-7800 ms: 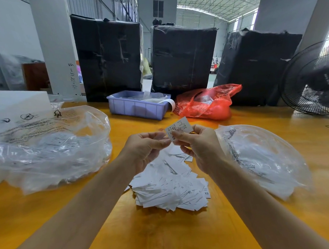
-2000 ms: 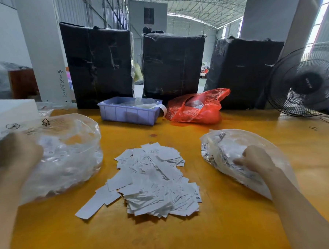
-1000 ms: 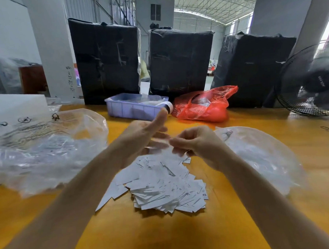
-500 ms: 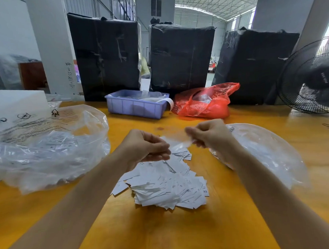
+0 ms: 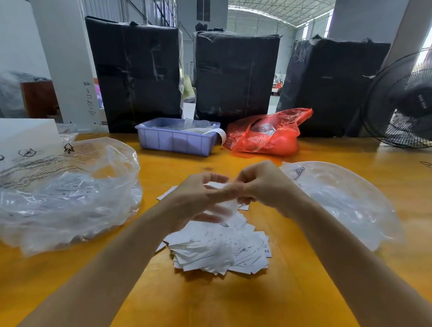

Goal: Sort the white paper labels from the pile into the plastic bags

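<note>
on the label pile (image 5: 222, 248), "xs" and "xl"

Bare table (image 5: 217, 310) lies open before you; the pile (image 5: 222, 250) sits centre, a bag (image 5: 61, 196) crowds your left, another bag (image 5: 342, 201) your right, bin (image 5: 176, 140) beyond

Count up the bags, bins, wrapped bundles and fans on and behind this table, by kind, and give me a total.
Clear plastic bags: 2
Red plastic bag: 1
Purple bin: 1
Black wrapped bundles: 3
Fan: 1
Total: 8
</note>
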The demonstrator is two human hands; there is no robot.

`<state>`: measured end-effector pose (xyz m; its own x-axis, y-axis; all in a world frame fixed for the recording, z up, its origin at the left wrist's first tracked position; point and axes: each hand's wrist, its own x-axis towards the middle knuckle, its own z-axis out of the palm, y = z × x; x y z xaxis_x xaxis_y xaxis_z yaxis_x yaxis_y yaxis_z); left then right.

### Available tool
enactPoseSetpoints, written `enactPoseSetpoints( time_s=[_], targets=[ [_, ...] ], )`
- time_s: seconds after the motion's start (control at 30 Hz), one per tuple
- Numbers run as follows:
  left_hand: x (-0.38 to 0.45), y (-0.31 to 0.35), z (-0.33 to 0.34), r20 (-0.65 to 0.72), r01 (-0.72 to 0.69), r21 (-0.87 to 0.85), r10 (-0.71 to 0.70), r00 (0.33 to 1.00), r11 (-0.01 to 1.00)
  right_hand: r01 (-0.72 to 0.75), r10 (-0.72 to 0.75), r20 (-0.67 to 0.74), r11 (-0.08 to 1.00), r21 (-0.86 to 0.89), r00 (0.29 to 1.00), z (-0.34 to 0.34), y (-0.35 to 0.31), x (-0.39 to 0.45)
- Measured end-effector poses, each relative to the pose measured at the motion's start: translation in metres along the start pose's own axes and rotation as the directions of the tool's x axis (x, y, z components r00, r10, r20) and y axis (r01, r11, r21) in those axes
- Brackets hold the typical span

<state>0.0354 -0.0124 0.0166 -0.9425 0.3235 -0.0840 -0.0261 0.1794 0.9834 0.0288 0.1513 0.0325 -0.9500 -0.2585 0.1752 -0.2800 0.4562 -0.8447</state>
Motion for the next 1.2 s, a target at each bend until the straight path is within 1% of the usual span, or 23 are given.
enactPoseSetpoints(
  time_s=[0.07, 0.13, 0.23, 0.3, 0.37, 0.4, 0.47, 0.57, 0.63, 0.67, 0.7, 0.73, 0.77, 0.8, 0.83, 0.87, 0.9, 0.93, 0.97, 1.0, 1.1, 1.13, 1.2],
  targets=[
    [0.000, -0.004, 0.002, -0.031, 0.017, 0.007, -0.017, 0.999, 1.000, -0.010, 0.010, -0.006, 1.000, 0.024, 1.000, 0.002, -0.001, -0.001],
    [0.000, -0.007, 0.002, -0.080, 0.045, -0.060, -0.050, 0.996, 0.997, -0.034, 0.035, -0.037, 0.998, 0.045, 0.999, -0.005, -0.001, -0.001],
    [0.001, -0.006, -0.004, -0.129, 0.039, -0.099, -0.052, 0.990, 0.994, -0.088, 0.106, -0.196, 0.991, 0.097, 0.975, -0.037, 0.005, 0.000],
    [0.001, -0.004, -0.007, -0.165, 0.018, -0.138, -0.041, 0.985, 0.990, -0.132, 0.155, -0.366, 0.988, 0.085, 0.918, -0.072, 0.018, 0.000],
    [0.000, -0.003, -0.007, -0.185, 0.007, -0.189, -0.043, 0.982, 0.982, -0.249, 0.204, -0.517, 0.968, -0.018, 0.832, -0.106, 0.041, -0.006],
    [0.000, -0.002, -0.007, -0.188, 0.006, -0.210, -0.046, 0.981, 0.978, -0.343, 0.252, -0.558, 0.937, -0.063, 0.790, -0.118, 0.054, -0.010],
    [0.000, -0.001, -0.006, -0.183, -0.001, -0.224, -0.041, 0.982, 0.975, -0.536, 0.376, -0.569, 0.833, -0.139, 0.732, -0.131, 0.077, -0.016],
    [0.000, 0.000, -0.007, -0.177, 0.001, -0.269, -0.051, 0.983, 0.963, -0.695, 0.500, -0.502, 0.629, -0.349, 0.705, -0.126, 0.094, -0.015],
    [0.000, 0.001, -0.007, -0.189, 0.010, -0.292, -0.067, 0.980, 0.956, -0.720, 0.474, -0.544, 0.490, -0.492, 0.693, -0.119, 0.088, -0.011],
    [0.000, 0.001, -0.008, -0.203, 0.014, -0.291, -0.076, 0.976, 0.957, -0.724, 0.404, -0.602, 0.431, -0.539, 0.688, -0.116, 0.081, -0.009],
    [0.001, 0.001, -0.009, -0.224, 0.015, -0.285, -0.082, 0.971, 0.958, -0.726, 0.300, -0.667, 0.390, -0.567, 0.682, -0.114, 0.070, -0.008],
    [0.002, 0.001, -0.011, -0.252, 0.013, -0.279, -0.087, 0.964, 0.960, -0.708, 0.165, -0.712, 0.394, -0.587, 0.682, -0.110, 0.059, -0.006],
    [0.003, 0.001, -0.013, -0.284, 0.012, -0.274, -0.093, 0.954, 0.962, -0.646, 0.017, -0.715, 0.443, -0.622, 0.699, -0.104, 0.048, -0.003],
    [0.004, 0.001, -0.016, -0.314, 0.008, -0.276, -0.098, 0.944, 0.961, -0.532, -0.132, -0.678, 0.519, -0.669, 0.723, -0.094, 0.039, 0.001],
    [0.005, 0.001, -0.019, -0.341, 0.000, -0.286, -0.102, 0.935, 0.958, -0.381, -0.236, -0.613, 0.603, -0.701, 0.754, -0.079, 0.029, 0.003],
    [0.005, 0.000, -0.021, -0.363, -0.011, -0.302, -0.104, 0.926, 0.953, -0.217, -0.282, -0.532, 0.689, -0.691, 0.799, -0.060, 0.021, 0.006],
    [0.005, 0.000, -0.023, -0.380, -0.023, -0.320, -0.106, 0.919, 0.947, -0.080, -0.283, -0.432, 0.754, -0.652, 0.857, -0.038, 0.017, 0.008],
    [0.005, -0.001, -0.025, -0.391, -0.035, -0.336, -0.106, 0.914, 0.941, -0.007, -0.247, -0.329, 0.791, -0.611, 0.911, -0.015, 0.019, 0.011],
    [0.005, -0.001, -0.026, -0.394, -0.044, -0.347, -0.103, 0.913, 0.937, 0.005, -0.184, -0.240, 0.803, -0.596, 0.953, 0.008, 0.023, 0.014],
    [0.005, -0.002, -0.027, -0.392, -0.048, -0.352, -0.100, 0.915, 0.935, -0.018, -0.113, -0.180, 0.800, -0.600, 0.977, 0.026, 0.030, 0.016],
    [0.006, -0.003, -0.025, -0.382, -0.059, -0.370, -0.094, 0.920, 0.927, -0.105, 0.022, -0.131, 0.732, -0.673, 0.991, 0.053, 0.054, 0.022],
    [0.007, -0.003, -0.024, -0.385, -0.064, -0.373, -0.091, 0.919, 0.926, -0.103, 0.025, -0.122, 0.713, -0.694, 0.992, 0.055, 0.059, 0.023],
    [0.009, -0.005, -0.022, -0.394, -0.066, -0.367, -0.091, 0.915, 0.928, -0.071, -0.007, -0.111, 0.733, -0.677, 0.994, 0.053, 0.065, 0.024]
  ],
)
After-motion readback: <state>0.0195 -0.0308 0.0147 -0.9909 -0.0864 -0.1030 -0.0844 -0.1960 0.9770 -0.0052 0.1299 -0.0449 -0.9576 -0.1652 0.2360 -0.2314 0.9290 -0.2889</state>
